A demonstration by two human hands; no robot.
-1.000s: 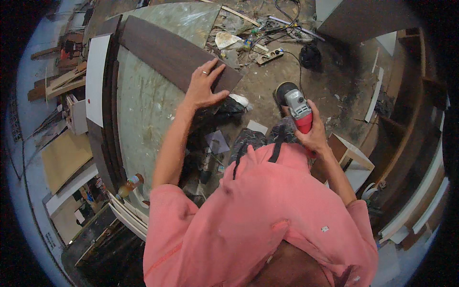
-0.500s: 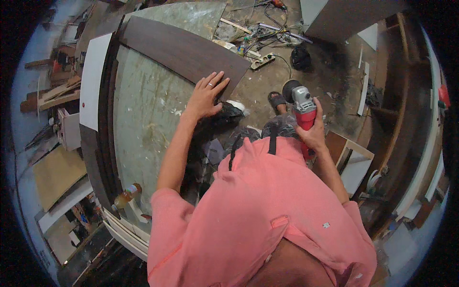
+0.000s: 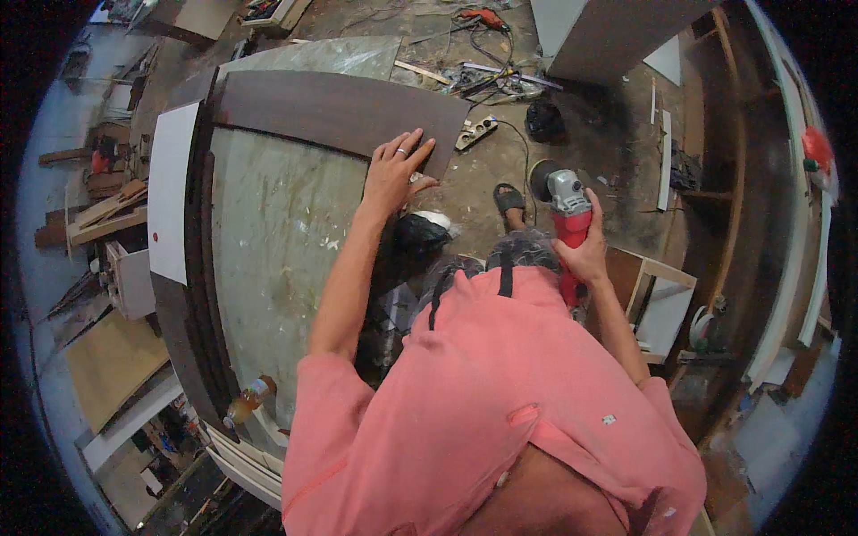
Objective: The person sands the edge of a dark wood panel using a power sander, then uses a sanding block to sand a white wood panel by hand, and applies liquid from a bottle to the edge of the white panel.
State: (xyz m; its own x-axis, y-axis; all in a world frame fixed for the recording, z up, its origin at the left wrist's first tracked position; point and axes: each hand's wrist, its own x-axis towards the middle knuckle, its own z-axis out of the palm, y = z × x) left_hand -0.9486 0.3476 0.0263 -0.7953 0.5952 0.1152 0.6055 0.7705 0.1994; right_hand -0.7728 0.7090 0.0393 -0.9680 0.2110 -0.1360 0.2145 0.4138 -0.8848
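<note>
My left hand [image 3: 393,176] lies on the right end of a long dark brown board [image 3: 304,103], its fingers flat on the surface and its thumb stretched out past the near edge. The board rests across the far part of a worn grey-green tabletop [image 3: 277,214], its right end overhanging. In my right hand [image 3: 583,255] is a red and grey angle grinder [image 3: 569,201], held around its red body. Its dark round disc [image 3: 542,180] points away from me, above the floor beside my sandalled foot [image 3: 509,198]. Whether the disc spins I cannot tell.
A black plastic bag [image 3: 422,234] sits by the table's right side. Beyond lie a power strip [image 3: 476,132] and tangled cables [image 3: 487,80]. Wooden cabinet frames [image 3: 728,179] stand at the right. A plastic bottle [image 3: 252,397] lies at the tabletop's near left.
The board's right end has swung away from me, with my left hand still on it. My right hand keeps holding the grinder at about the same place. The view has shifted a little.
</note>
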